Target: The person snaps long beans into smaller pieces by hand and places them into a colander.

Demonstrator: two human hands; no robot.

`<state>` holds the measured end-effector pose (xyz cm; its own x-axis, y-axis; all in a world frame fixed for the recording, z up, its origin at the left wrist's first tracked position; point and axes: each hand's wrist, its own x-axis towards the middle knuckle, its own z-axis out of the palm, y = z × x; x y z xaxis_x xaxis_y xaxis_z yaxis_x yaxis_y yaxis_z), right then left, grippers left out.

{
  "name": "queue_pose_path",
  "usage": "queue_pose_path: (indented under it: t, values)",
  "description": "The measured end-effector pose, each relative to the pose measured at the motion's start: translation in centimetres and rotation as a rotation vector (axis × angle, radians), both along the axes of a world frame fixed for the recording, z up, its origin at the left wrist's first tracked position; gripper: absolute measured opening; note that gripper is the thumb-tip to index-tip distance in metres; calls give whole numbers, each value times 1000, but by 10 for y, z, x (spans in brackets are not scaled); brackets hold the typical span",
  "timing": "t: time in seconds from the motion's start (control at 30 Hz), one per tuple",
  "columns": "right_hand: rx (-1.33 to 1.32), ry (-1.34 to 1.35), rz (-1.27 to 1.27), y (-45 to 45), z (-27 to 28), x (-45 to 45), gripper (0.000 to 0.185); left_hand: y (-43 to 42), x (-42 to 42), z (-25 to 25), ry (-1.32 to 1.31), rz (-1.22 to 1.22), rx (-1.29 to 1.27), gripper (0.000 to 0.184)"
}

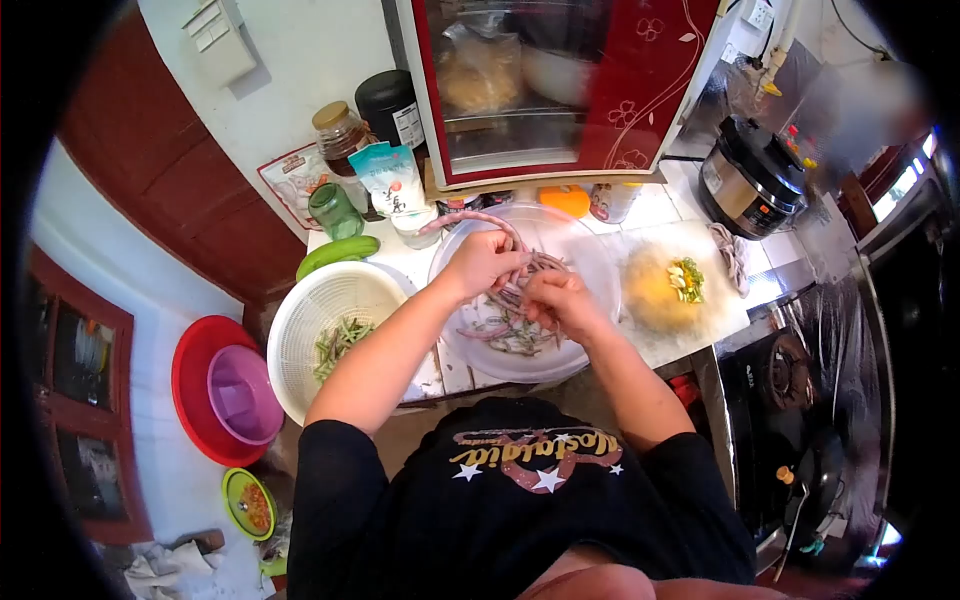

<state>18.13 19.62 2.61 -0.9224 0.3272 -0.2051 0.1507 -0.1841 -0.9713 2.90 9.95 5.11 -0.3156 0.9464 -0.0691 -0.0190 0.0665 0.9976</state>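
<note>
Above a translucent plastic basin [597, 250], my left hand [487, 263] is closed on a long purplish bean [470, 214]. The bean arcs out past the knuckles over the basin's far left side. Close beside it, my right hand [562, 302] is also closed, fingertips pinched together. Whether it grips the bean's end or a broken piece is hidden. Below both hands, purplish bean pieces [520, 335] lie scattered in the basin. To the left, a white colander [292, 310] holds green bean pieces [342, 345].
A green cucumber-like vegetable [338, 256], green jar [336, 212] and white-and-teal bag [390, 180] stand behind the colander. On the right are a cutting board [640, 340] with chopped greens [686, 280], a pressure cooker [752, 180] and a stove [760, 375]. A red-framed cabinet [640, 90] stands behind.
</note>
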Motion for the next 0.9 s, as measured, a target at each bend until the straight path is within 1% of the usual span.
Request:
queue_pose_path:
  t: [0.07,0.13,0.17,0.2,0.23,0.27,0.3,0.33,0.37,0.4,0.43,0.47,0.5,0.53,0.57,0.6,0.63,0.7,0.73,0.77,0.83,0.87,0.9]
  values:
    - [-325,78,-54,12,0,4,12,-7,-4,5,27,-34,-45,15]
    - [-326,246,-99,27,9,9,12,-16,-7,8,-16,-169,-116,11]
    - [-379,385,-146,42,10,10,13,-22,-13,8,-13,-162,-116,11]
    - [-432,523,-191,59,11,13,14,-28,-19,6,54,-136,-166,11]
    - [-482,587,-263,69,17,17,17,-33,-23,5,121,-108,-218,13]
    - [-312,494,-254,77,14,18,19,-36,-23,3,124,-98,-221,13]
    - [-141,402,-246,77,18,15,22,-39,-23,1,179,-101,-198,13]
    - [93,146,-144,69,17,8,23,-40,-22,1,235,-108,-174,13]
    - [325,-115,-44,58,14,-1,25,-39,-20,1,238,-110,-175,13]
    - [740,-240,171,56,-2,-11,27,-37,-16,1,187,-120,-146,13]
    - [1167,-308,370,54,-19,-22,30,-33,-13,1,139,-131,-113,14]
    - [1283,-159,224,49,-26,-19,32,-32,-8,11,232,-154,-153,18]
    - [1387,-7,77,45,-28,-20,34,-33,-5,15,238,-159,-147,18]
    - [1392,-8,72,44,-16,-24,34,-34,-2,18,226,-163,-145,20]
    - [812,-73,84,45,-2,-29,34,-36,1,17,210,-166,-146,22]
    - [224,-127,87,43,8,-33,33,-34,4,8,319,-148,-111,24]
    - [213,-129,77,39,10,-35,33,-34,8,5,318,-161,-119,24]
    - [-494,52,68,34,14,-42,33,-32,14,1,668,-141,-177,25]
    - [-531,140,22,36,5,-47,28,-31,14,-4,822,-102,-168,23]
    - [-529,137,25,36,3,-47,28,-29,13,-6,819,-98,-167,23]
    - [-342,241,-168,30,0,-47,22,-27,8,-6,597,26,-333,23]
    - [-341,239,-163,25,0,-46,22,-27,2,-12,595,32,-333,23]
    - [-242,276,-201,20,3,-44,19,-25,-5,-16,455,82,-302,26]
